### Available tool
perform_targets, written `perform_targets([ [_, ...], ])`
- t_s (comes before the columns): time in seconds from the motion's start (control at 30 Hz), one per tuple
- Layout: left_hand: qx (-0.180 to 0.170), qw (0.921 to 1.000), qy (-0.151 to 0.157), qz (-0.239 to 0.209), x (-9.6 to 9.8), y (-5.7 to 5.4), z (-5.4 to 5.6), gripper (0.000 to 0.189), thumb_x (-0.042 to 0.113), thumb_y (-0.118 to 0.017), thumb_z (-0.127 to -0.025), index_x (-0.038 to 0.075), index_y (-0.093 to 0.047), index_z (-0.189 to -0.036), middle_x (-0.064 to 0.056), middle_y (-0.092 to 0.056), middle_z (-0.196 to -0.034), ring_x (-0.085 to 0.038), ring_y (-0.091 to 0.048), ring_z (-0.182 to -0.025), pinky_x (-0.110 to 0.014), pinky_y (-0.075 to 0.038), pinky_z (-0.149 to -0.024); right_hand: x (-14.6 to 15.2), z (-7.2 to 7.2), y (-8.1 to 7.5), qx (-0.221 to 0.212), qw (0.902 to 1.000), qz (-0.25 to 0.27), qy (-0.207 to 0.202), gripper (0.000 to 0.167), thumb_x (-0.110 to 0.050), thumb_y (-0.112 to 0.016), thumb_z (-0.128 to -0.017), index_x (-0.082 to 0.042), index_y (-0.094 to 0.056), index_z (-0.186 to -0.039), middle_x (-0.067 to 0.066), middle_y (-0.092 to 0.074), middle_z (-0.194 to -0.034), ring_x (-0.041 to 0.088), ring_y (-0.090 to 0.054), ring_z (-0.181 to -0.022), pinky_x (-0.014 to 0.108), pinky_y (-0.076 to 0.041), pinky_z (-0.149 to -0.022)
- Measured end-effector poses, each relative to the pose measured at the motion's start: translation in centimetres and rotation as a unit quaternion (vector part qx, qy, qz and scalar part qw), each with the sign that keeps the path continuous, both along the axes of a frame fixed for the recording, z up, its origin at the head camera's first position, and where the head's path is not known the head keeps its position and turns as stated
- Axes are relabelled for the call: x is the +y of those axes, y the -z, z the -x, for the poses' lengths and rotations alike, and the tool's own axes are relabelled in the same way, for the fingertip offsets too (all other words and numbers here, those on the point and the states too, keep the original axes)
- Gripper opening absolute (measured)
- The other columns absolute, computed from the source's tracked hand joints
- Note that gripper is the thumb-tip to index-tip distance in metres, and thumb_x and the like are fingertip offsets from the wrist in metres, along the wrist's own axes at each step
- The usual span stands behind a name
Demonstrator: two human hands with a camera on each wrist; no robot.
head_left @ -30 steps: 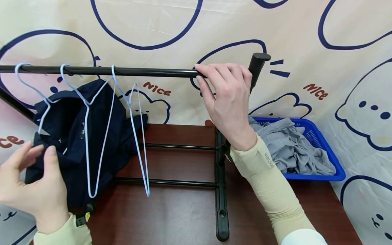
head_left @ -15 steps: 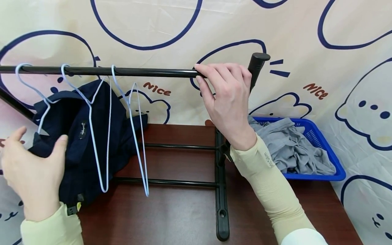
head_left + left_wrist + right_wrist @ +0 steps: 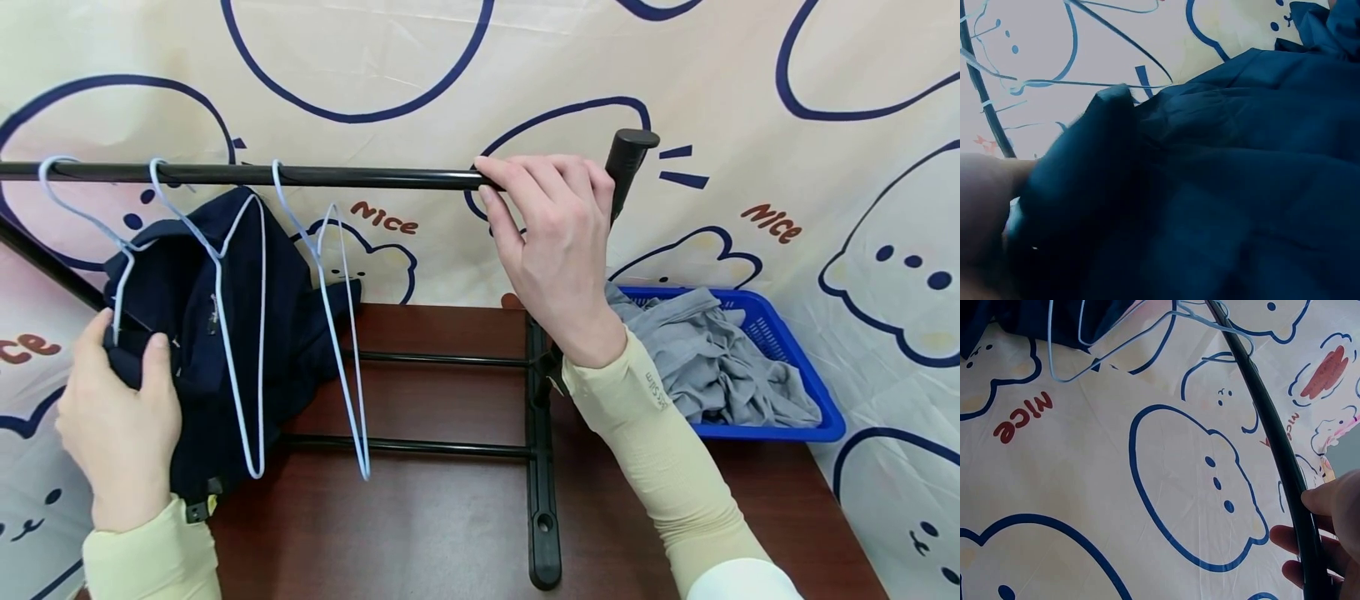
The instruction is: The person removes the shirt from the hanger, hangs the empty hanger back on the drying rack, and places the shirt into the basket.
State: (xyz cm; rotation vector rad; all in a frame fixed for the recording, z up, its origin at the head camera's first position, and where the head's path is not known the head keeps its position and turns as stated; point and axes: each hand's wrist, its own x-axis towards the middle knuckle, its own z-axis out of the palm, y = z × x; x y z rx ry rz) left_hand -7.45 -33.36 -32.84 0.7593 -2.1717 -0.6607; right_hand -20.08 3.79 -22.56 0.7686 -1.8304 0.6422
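Observation:
A dark navy garment with a small zipper [image 3: 213, 317] hangs on the leftmost light-blue hanger [image 3: 123, 279]. My left hand [image 3: 123, 425] holds the garment's left edge, thumb in front and fingers partly hidden behind the cloth. In the left wrist view, the navy cloth [image 3: 1260, 187] fills most of the picture and covers much of the hand. On the right, my right hand [image 3: 558, 242] grips the black rail [image 3: 375, 177] near its end. The right wrist view shows thumb and fingers around the rail [image 3: 1285, 456].
Two bare light-blue hangers hang from the rail, a middle one [image 3: 222, 275] before the garment and another [image 3: 326, 308] to its right. The rack's black foot [image 3: 545, 517] stands on the brown table [image 3: 390, 533]. A blue basket [image 3: 836, 425] with grey cloth [image 3: 735, 367] sits at right.
My left hand has moved right and up onto the garment's edge, pushing that edge to the right. The middle hanger has swung a little right. My right hand has stayed put.

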Motion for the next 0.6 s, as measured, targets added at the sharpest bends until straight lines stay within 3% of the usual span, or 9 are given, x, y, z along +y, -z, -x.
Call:
perform_targets([
  [0.17,0.097,0.9949,0.003,0.028,-0.1,0.9,0.2,0.045,0.033,-0.05,-0.107,0.017,-0.053,-0.149,-0.016,-0.057,-0.142,-0.043,-0.054,-0.126,-0.059,-0.04,-0.102,0.0,0.0,0.0,0.0,1.0,0.0,0.001,0.028,-0.026,-0.058,-0.105,-0.012,-0.076,-0.122,0.004,-0.073,-0.111,0.026,-0.054,-0.105,0.046,-0.028,-0.102],
  [0.27,0.129,0.9906,-0.003,0.044,-0.3,1.2,0.4,0.038,0.028,-0.049,-0.107,0.015,-0.061,-0.141,-0.014,-0.062,-0.136,-0.035,-0.056,-0.125,-0.048,-0.042,-0.105,0.0,0.0,0.0,-0.001,1.0,0.0,0.002,0.028,-0.026,-0.057,-0.105,-0.012,-0.076,-0.122,0.004,-0.073,-0.111,0.026,-0.055,-0.105,0.046,-0.028,-0.102],
  [0.4,0.14,0.9891,-0.017,0.041,-0.4,1.3,0.6,0.036,0.025,-0.05,-0.107,0.013,-0.064,-0.139,-0.013,-0.064,-0.134,-0.031,-0.056,-0.126,-0.042,-0.04,-0.107,0.0,0.0,0.1,-0.001,1.0,0.0,0.002,0.028,-0.025,-0.058,-0.105,-0.011,-0.076,-0.122,0.004,-0.073,-0.111,0.026,-0.055,-0.104,0.046,-0.028,-0.101],
  [0.6,0.145,0.9882,-0.032,0.038,-0.7,1.3,1.1,0.036,0.025,-0.049,-0.106,0.008,-0.069,-0.132,-0.012,-0.068,-0.127,-0.037,-0.058,-0.121,-0.048,-0.038,-0.103,-0.1,0.0,0.0,0.001,1.0,0.004,0.001,0.028,-0.025,-0.058,-0.105,-0.011,-0.076,-0.121,0.004,-0.073,-0.109,0.027,-0.055,-0.104,0.046,-0.028,-0.101],
])
